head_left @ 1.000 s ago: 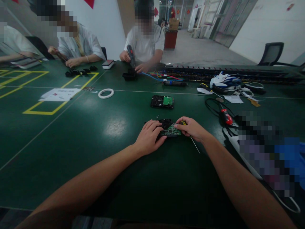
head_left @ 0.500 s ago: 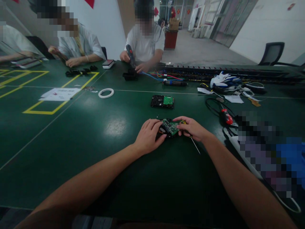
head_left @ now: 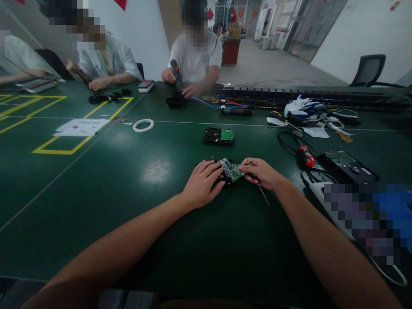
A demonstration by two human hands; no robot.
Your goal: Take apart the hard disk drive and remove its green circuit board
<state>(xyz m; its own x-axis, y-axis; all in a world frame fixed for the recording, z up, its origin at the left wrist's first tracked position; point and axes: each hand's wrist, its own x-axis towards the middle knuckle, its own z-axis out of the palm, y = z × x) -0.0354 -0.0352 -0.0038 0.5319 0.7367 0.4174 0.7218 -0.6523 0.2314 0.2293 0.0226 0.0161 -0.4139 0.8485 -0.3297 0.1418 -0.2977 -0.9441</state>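
A green circuit board (head_left: 233,170) sits tilted over a black hard drive (head_left: 229,182) on the table in front of me. My left hand (head_left: 203,183) is closed over the drive's left side, fingers on top and thumb along the near edge. Between thumb and fingertips, my right hand (head_left: 261,173) pinches the board's right edge. Tucked in that same hand is a screwdriver (head_left: 264,196) with a yellow-and-black handle, its thin shaft pointing down toward me. Much of the drive is hidden under the board and my left hand. Tiny loose bits, perhaps screws, lie just behind it.
Another hard drive (head_left: 219,136) lies beyond my hands; a third hard drive (head_left: 349,166) is at the right. A red-and-black tool (head_left: 306,156), cables and a white power strip (head_left: 322,193) border my right arm. A tape roll (head_left: 143,125) lies left. Co-workers sit opposite.
The circuit board's right side has shifted slightly right and turned away from the drive, pulled by my right hand. My left hand has stayed almost still on the drive.
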